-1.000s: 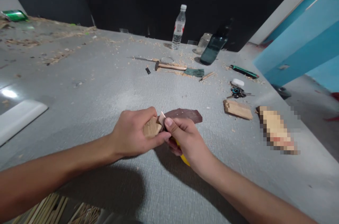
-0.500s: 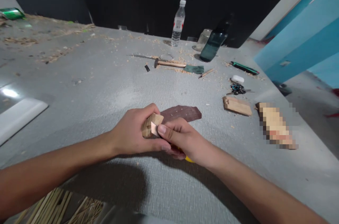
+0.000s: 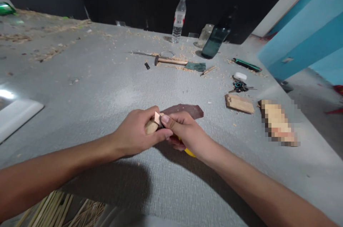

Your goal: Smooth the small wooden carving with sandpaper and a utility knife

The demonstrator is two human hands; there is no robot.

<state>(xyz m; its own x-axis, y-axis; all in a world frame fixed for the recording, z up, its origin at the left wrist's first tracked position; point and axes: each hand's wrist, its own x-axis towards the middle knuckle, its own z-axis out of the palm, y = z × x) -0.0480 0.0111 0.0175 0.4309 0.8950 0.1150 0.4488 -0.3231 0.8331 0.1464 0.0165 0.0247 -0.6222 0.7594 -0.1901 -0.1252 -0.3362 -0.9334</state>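
My left hand (image 3: 139, 128) is closed around a small pale wood block (image 3: 151, 127), which is mostly covered by the fingers. A yellow-handled utility knife (image 3: 190, 152) is gripped in my right hand (image 3: 184, 128), its short angled blade lying against the block's upper side. My right thumb presses near the base of the blade, and my left thumb reaches across close to the right hand's fingers. Just behind both hands, a dark brown sheet of sandpaper (image 3: 187, 110) lies flat on the grey table (image 3: 107, 87).
Toward the back lie a hammer (image 3: 171, 61), a thin carving tool (image 3: 208, 70) and wood shavings. A water bottle (image 3: 178, 19), a glass jar (image 3: 205, 35) and a dark bottle (image 3: 215, 43) stand behind. To the right are keys (image 3: 239, 86) and a wood piece (image 3: 239, 103).
The wood block has turned in my left hand, showing less of its grained face. My right hand and the knife blade have shifted slightly up. The whole view has tilted a little.
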